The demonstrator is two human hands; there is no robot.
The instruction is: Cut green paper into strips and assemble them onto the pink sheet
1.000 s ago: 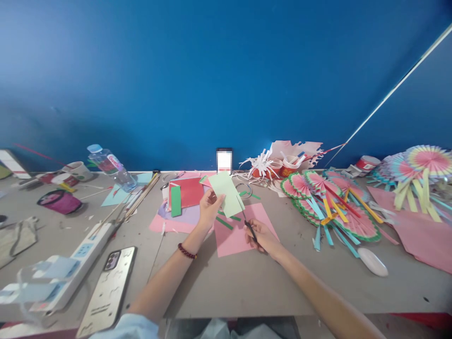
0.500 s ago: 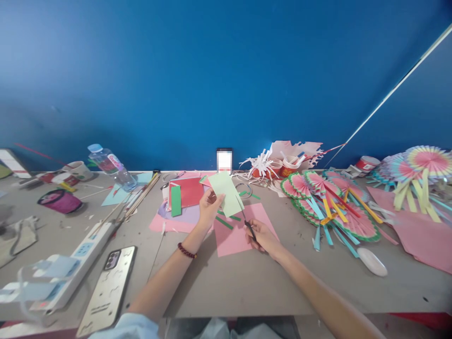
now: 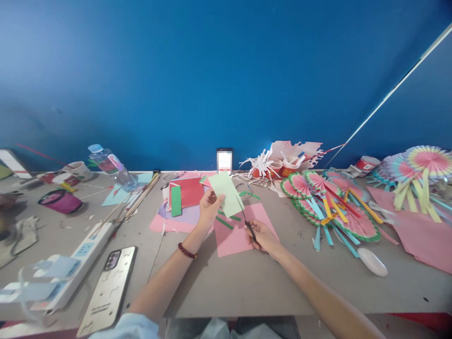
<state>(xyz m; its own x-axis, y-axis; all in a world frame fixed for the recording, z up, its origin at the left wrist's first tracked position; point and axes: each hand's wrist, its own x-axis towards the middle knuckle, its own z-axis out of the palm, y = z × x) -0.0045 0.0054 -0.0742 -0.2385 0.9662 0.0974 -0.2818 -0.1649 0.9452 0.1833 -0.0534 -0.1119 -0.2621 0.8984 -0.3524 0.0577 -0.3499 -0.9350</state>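
The light green, rectangular sheet of paper (image 3: 226,194) is held above the surface (image 3: 212,292), with the fingers of the bare left hand (image 3: 210,205) at its 8 o'clock edge. The thumb lies on the upper face, closed down in a pinch. At about 5 o'clock from the sheet, the fingers of the bare right hand (image 3: 260,235) are curled round the black-handled scissors (image 3: 251,231), whose blades meet the sheet near its 4 o'clock edge, where a narrow strip stands partly parted from it; how wide the blades are open I cannot tell. Below, towards 6 o'clock, lies a pink, flat square of paper (image 3: 230,241), with thin dark green paper strips (image 3: 225,222) on it. A red, flat rectangular sheet (image 3: 192,192) lies at 9 o'clock from the held sheet

Against the frame half a second earlier, both hands, the sheet and the scissors look unchanged; a brown, blurred shape (image 3: 6,201), too smeared to identify, now shows at the far 9 o'clock edge, beside a pale grey, crumpled cloth (image 3: 26,233)
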